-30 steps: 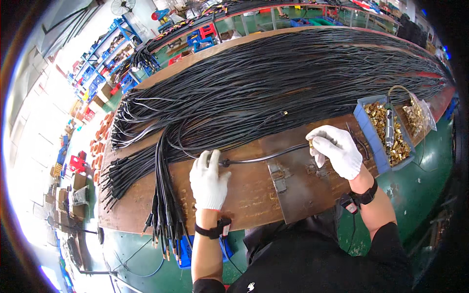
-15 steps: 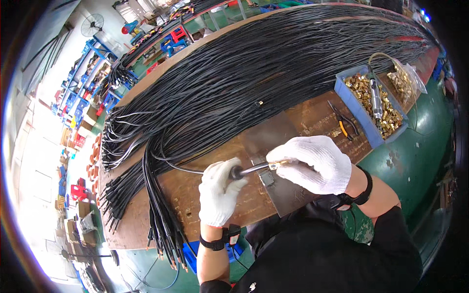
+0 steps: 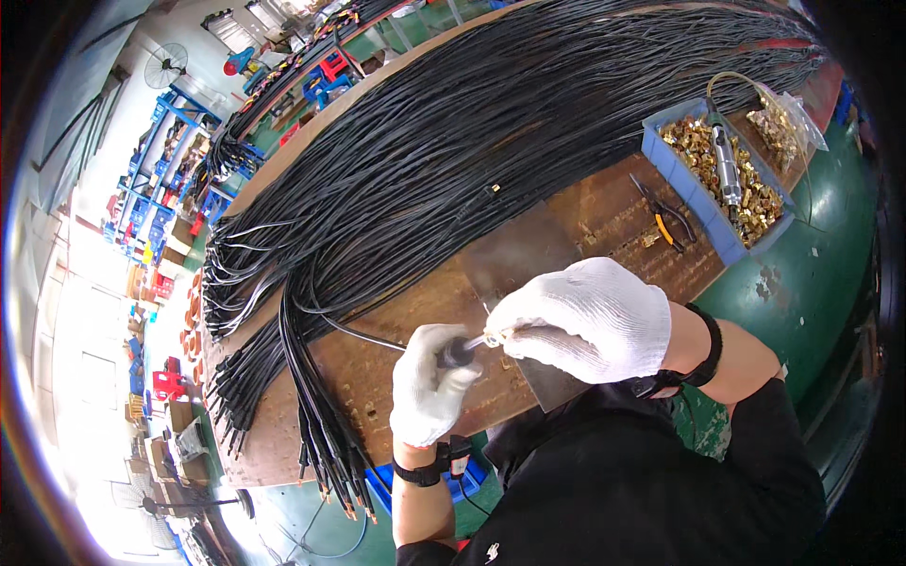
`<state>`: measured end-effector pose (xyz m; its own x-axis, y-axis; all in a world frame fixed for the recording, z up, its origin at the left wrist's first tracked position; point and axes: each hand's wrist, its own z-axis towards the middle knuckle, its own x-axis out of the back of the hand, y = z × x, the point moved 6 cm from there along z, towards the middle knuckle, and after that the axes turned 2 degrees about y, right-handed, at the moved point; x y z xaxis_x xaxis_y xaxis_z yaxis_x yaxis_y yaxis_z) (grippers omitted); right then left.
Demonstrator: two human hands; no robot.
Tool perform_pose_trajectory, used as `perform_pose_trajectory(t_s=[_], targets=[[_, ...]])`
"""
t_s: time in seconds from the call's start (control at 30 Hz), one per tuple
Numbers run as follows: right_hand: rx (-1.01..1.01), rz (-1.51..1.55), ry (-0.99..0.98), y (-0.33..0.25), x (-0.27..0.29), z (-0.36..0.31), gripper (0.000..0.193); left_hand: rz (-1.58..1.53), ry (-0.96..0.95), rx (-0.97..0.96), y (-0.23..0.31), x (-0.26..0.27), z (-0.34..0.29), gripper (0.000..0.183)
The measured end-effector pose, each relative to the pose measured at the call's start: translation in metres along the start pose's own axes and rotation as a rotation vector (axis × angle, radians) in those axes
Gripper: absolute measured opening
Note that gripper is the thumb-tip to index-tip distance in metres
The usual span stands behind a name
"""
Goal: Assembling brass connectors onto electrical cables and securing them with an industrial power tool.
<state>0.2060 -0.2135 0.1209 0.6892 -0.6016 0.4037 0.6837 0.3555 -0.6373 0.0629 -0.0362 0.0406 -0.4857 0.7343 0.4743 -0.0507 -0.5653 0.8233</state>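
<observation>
"Brown wood, bent by the wide view: that's the desk (image 3: 604, 206), the biggest thing here. What covers it?"

"A long heap of black cables (image 3: 453, 141), spreading from the far right to the left, with one bunch drooping over the near edge."

"Next size down?"

"A blue box (image 3: 694, 209) on the right side, filled with gold-coloured pieces (image 3: 757, 206)."

"And the hands?"

"Both white-gloved. The right hand (image 3: 585, 321) is arched, thumb and fingertips pinched on something small. The left hand (image 3: 427, 382) is curled around a thick black cable end (image 3: 456, 355)."

"Anything smaller lying about?"

"A silver tool (image 3: 727, 165) rests on the pieces in the box, and orange-handled pliers (image 3: 664, 226) lie just beside it."

"So where's the work?"

"Between the hands, over the near part of the desk. The cable end points out of the left hand towards a brass piece (image 3: 493, 338) in the right fingertips. Whether the two are joined, I can't tell."

"How would they handle?"

"The cable looks light and bendy, probably stiffer at its thick sleeve, so grip there, close behind the tip, or it may droop. The brass piece should be hard, light and perhaps slippery in knitted gloves; pinch it by its sides."
</observation>
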Motion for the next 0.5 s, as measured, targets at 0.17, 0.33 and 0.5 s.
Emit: perform_pose_trajectory(t_s=[0.17, 0.33, 0.5], targets=[[0.046, -0.065, -0.04, 0.001, -0.002, -0.005, 0.023, 0.051, -0.057, -0.123, 0.02, -0.006, 0.006, 0.045], [0.071, -0.114, -0.1, 0.005, -0.007, -0.009, 0.02, 0.161, -0.119, -0.188, 0.033, -0.019, 0.013, 0.049], [-0.056, -0.097, -0.073, 0.02, -0.008, -0.014, 0.02, 0.266, -0.105, -0.204, 0.043, -0.022, 0.02, 0.048]])
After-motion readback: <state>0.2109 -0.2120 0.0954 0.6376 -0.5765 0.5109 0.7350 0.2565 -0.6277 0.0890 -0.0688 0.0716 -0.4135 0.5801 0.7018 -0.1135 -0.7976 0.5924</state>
